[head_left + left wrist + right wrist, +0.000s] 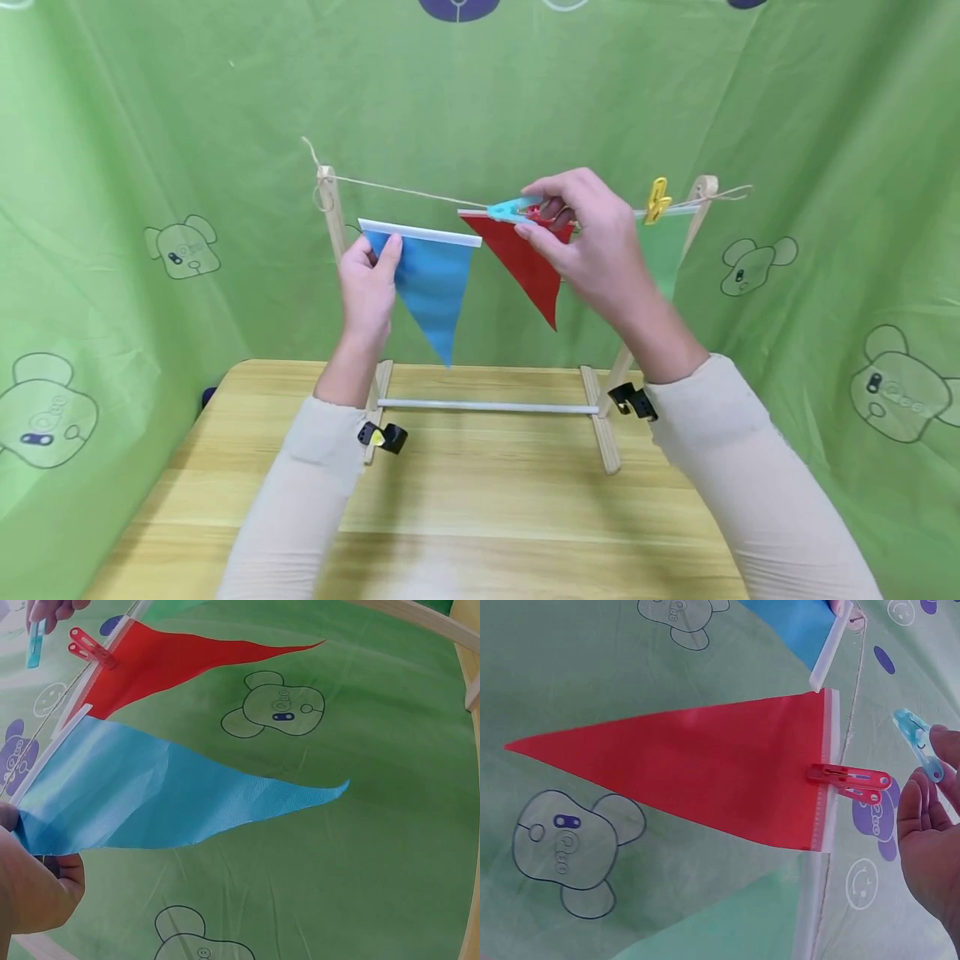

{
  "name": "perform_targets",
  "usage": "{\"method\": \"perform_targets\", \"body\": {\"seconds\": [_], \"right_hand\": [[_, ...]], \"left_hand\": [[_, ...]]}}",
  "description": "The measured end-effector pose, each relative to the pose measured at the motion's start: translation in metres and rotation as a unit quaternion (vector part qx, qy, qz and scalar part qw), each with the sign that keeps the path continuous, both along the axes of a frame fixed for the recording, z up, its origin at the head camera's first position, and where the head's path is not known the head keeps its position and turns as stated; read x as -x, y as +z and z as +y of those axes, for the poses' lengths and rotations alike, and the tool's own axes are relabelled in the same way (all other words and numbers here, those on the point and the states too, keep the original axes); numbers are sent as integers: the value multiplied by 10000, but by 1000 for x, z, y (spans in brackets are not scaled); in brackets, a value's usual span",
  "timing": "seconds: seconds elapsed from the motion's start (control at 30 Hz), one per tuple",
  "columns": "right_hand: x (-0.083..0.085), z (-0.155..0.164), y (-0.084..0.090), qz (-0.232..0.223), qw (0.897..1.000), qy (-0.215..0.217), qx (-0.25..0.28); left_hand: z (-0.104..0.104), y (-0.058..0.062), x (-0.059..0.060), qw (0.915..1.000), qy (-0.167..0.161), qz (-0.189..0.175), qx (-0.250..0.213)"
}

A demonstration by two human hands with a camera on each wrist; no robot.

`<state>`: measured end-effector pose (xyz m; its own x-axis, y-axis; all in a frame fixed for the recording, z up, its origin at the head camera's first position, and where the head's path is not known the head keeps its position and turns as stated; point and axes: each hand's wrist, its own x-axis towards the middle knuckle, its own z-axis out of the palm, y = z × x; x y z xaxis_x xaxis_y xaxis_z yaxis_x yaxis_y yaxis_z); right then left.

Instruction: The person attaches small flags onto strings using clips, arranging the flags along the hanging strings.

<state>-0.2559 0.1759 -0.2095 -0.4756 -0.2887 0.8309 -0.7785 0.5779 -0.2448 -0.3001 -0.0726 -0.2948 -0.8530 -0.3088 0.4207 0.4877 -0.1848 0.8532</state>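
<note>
My left hand [367,287] pinches the left end of a blue triangular pennant [431,279] by its white top strip, thumb in front. The pennant hangs point down, just left of a red pennant [525,258]. Between the thumb and fingers of my right hand [592,229] is a light blue clothespin [510,208], held in front of the red pennant. In the right wrist view this clothespin [919,742] is apart from the string. A red clothespin [851,782] clips the red pennant to the string [408,192]; my right hand partly covers it in the head view.
A green pennant [666,250] hangs at the right under a yellow clothespin [657,202]. The string runs between two wooden posts [697,200], joined low down by a white rod [487,407]. Beneath is a wooden table [480,517]; green printed cloth [480,100] surrounds it.
</note>
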Motion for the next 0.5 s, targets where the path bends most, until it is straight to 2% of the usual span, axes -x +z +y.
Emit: {"method": "perform_targets", "body": {"seconds": [0.17, 0.5], "right_hand": [[2, -4, 12, -33, 9998, -18, -172], [9, -17, 33, -265, 9971, -155, -692]], "left_hand": [[-1, 5, 1, 10000, 16, -34, -43], [-1, 13, 5, 9997, 62, 150, -186]]}}
